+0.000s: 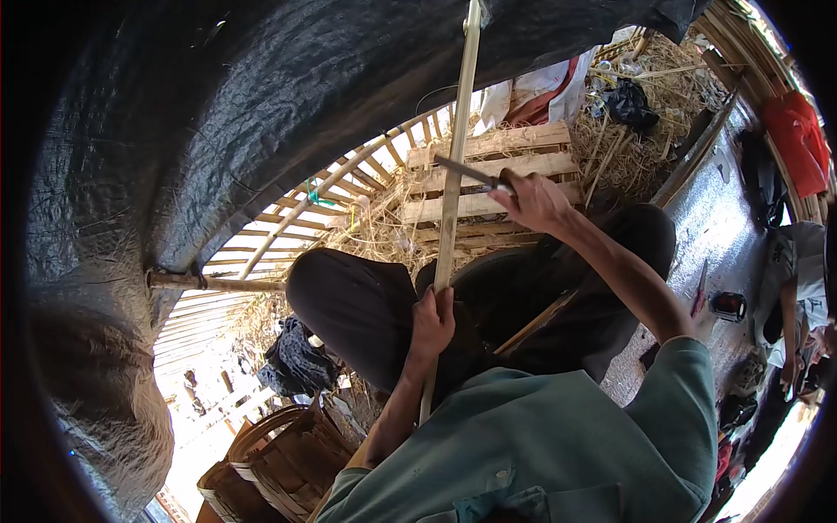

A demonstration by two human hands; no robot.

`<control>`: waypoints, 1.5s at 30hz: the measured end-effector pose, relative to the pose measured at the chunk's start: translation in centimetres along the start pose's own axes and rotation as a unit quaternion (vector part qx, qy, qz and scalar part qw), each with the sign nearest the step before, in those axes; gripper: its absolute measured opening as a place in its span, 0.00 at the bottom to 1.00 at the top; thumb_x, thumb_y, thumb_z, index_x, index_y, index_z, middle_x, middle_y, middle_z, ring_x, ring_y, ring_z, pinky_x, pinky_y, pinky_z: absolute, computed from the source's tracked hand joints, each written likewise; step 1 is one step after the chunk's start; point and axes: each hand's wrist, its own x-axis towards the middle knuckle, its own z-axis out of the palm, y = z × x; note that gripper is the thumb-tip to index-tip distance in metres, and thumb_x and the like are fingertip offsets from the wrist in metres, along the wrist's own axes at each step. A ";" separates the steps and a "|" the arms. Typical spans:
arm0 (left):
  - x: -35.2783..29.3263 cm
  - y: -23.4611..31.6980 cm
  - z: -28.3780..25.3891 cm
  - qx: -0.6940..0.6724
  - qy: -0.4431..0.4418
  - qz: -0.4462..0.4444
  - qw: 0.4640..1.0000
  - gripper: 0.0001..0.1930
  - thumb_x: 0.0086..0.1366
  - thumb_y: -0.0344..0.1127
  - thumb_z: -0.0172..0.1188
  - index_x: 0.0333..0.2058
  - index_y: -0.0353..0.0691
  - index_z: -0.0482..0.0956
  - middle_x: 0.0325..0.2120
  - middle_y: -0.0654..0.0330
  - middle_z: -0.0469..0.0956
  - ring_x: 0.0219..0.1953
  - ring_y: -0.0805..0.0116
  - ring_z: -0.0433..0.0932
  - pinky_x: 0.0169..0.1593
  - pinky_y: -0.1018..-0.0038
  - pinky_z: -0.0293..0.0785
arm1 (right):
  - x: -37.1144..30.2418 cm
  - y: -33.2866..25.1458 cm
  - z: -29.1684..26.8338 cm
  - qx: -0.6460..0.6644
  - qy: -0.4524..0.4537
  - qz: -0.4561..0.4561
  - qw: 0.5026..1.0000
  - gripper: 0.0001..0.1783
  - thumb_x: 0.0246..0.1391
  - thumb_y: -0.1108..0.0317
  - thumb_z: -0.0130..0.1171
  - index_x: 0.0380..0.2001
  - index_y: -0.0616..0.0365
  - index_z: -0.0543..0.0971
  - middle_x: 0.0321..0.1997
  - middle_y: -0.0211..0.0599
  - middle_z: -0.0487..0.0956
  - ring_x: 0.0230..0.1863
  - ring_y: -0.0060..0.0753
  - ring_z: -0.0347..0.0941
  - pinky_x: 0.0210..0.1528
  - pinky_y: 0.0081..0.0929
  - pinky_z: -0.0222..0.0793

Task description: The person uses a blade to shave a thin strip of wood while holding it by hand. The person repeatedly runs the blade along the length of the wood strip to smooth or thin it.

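Head view looks down on a person seated with knees spread, in dark trousers (344,301) and a dull green short-sleeved shirt (558,436). A long, narrow, pale yellow-green strip of bamboo or wood (449,228) stands steeply in front of the body, its lower end close to the shirt and its upper part reaching the top of the view, across a large black plastic sheet (261,96). The left hand (432,324) is closed around the strip's lower part, thumb laid along it, between the knees. The right hand (534,205) is curled round the handle of a knife with a narrow dark blade (466,171); the blade crosses the strip higher up, though I cannot tell whether its edge touches.

Another thin tan stick (540,322) lies slanting between the legs. Beyond the knees is a pale slatted wooden pallet (540,167), with loose dry straw (654,152) around it and a crumpled black plastic bag (629,105) on the straw. A bamboo slat fence (327,187) runs along the left, and a brown woven basket (292,453) is at lower left. At the right edge hangs a bright red bag (795,144).
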 end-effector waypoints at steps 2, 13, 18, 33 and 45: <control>-0.1 0.3 0.1 -0.001 -0.016 -0.032 0.999 0.12 0.63 0.36 0.50 0.25 0.32 0.65 0.15 0.44 0.70 0.21 0.43 0.73 0.19 0.63 0.64 | -1.9 -1.3 -0.3 -0.019 -0.125 -0.133 0.983 0.28 0.49 0.43 0.52 0.38 0.59 0.71 0.10 0.38 0.71 0.14 0.42 0.72 0.16 0.35 0.66; -0.8 0.8 0.5 0.123 0.031 -0.002 0.992 0.11 0.62 0.36 0.51 0.29 0.32 0.65 0.13 0.44 0.69 0.19 0.43 0.72 0.18 0.60 0.66 | -0.7 -3.3 -0.9 -0.051 -0.134 -0.203 0.969 0.29 0.46 0.38 0.52 0.35 0.55 0.72 0.12 0.37 0.72 0.14 0.44 0.71 0.17 0.35 0.68; -0.7 3.1 0.5 0.140 0.031 -0.054 0.988 0.09 0.62 0.34 0.50 0.29 0.34 0.66 0.11 0.46 0.68 0.16 0.44 0.71 0.16 0.60 0.65 | -1.1 -3.4 -0.3 0.020 -0.114 -0.206 0.972 0.28 0.48 0.39 0.50 0.33 0.55 0.72 0.11 0.39 0.72 0.14 0.41 0.72 0.16 0.35 0.67; 0.3 1.6 1.0 0.139 0.075 0.017 0.987 0.10 0.62 0.35 0.51 0.28 0.33 0.67 0.10 0.46 0.68 0.16 0.46 0.72 0.16 0.62 0.66 | 0.1 -2.3 -0.2 -0.052 -0.056 -0.070 0.995 0.27 0.46 0.39 0.52 0.27 0.55 0.72 0.09 0.40 0.71 0.13 0.43 0.72 0.15 0.36 0.68; 1.4 2.3 1.1 0.173 0.071 0.018 0.982 0.10 0.61 0.36 0.53 0.27 0.36 0.67 0.11 0.49 0.69 0.16 0.48 0.72 0.18 0.63 0.68 | 2.2 -0.9 -0.4 -0.116 -0.015 -0.032 0.993 0.28 0.47 0.39 0.52 0.36 0.54 0.71 0.11 0.41 0.72 0.14 0.43 0.73 0.14 0.35 0.67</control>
